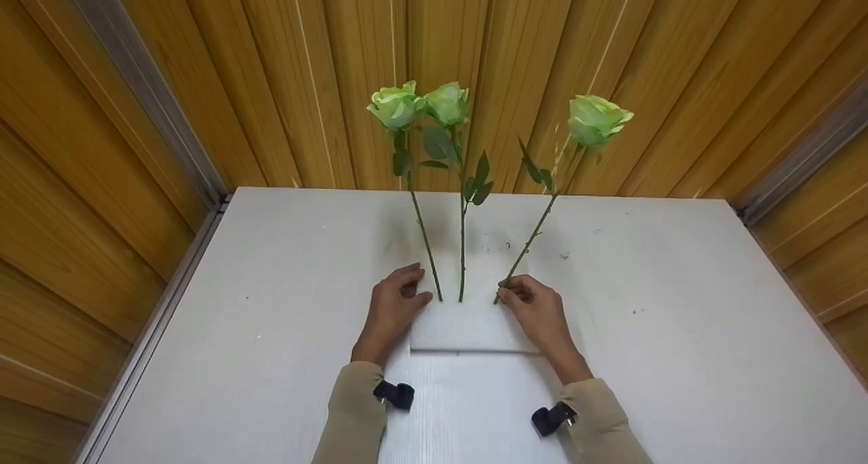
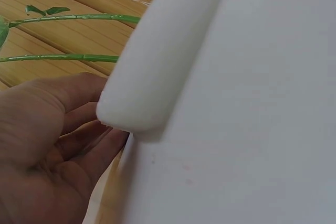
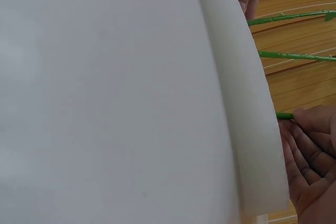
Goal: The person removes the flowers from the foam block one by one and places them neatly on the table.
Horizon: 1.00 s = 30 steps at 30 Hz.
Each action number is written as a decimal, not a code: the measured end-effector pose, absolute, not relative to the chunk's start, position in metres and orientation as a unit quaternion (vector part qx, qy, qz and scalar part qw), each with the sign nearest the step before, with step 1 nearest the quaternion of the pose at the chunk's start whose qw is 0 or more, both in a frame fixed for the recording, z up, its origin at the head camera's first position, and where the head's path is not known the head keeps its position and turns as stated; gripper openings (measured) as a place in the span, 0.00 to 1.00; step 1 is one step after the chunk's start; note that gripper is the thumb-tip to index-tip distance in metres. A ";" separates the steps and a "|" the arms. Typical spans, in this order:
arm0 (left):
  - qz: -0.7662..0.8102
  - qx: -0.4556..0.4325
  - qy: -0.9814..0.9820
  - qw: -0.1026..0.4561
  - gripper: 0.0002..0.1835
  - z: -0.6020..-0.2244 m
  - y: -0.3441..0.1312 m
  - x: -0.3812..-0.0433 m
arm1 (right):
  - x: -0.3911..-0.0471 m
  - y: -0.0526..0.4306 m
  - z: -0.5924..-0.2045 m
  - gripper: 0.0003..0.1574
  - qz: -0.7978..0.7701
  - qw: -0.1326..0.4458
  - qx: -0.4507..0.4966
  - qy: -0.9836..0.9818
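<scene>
Three pale green roses stand on stems in a white foam block (image 1: 468,332) on the white table. The left rose (image 1: 395,106) and middle rose (image 1: 447,103) have their heads close together; the right rose (image 1: 597,120) leans to the right. My right hand (image 1: 541,311) pinches the right rose's green stem (image 3: 285,115) low down, close to the foam. At the block's left end is my left hand (image 1: 393,308), its fingers loosely bent beside the foam and near the left stem (image 1: 426,247). Part of those fingers is hidden behind the block in the left wrist view.
The white table (image 1: 203,355) spreads out on both sides of the block, with small dark specks on it. Wood-patterned panels (image 1: 271,77) stand behind the table and at its sides. A dark strap device (image 1: 395,395) sits at each sleeve cuff.
</scene>
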<state>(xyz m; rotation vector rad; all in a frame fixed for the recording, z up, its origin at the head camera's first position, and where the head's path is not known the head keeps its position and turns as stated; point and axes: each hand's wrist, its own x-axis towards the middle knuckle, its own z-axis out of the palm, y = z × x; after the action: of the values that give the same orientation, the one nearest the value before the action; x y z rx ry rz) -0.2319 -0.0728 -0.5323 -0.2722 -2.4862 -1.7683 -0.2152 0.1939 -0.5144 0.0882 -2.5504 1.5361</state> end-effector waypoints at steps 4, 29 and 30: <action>-0.575 -0.082 -0.813 0.030 0.24 -0.530 -0.070 -0.230 | -0.213 0.193 -0.516 0.03 0.518 0.085 0.024 -0.851; -0.586 -0.072 -0.806 0.032 0.25 -0.532 -0.068 -0.229 | -0.207 0.193 -0.505 0.07 0.543 0.070 0.082 -0.833; -0.585 -0.072 -0.807 0.033 0.25 -0.532 -0.068 -0.229 | -0.206 0.194 -0.504 0.07 0.543 0.071 0.081 -0.833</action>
<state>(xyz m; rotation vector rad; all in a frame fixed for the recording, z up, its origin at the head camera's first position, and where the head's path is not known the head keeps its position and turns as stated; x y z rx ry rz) -0.2287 -0.0679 -0.5317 -0.2210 -2.4832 -1.8016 -0.2060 0.1943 -0.5036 0.2446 -2.5048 1.6334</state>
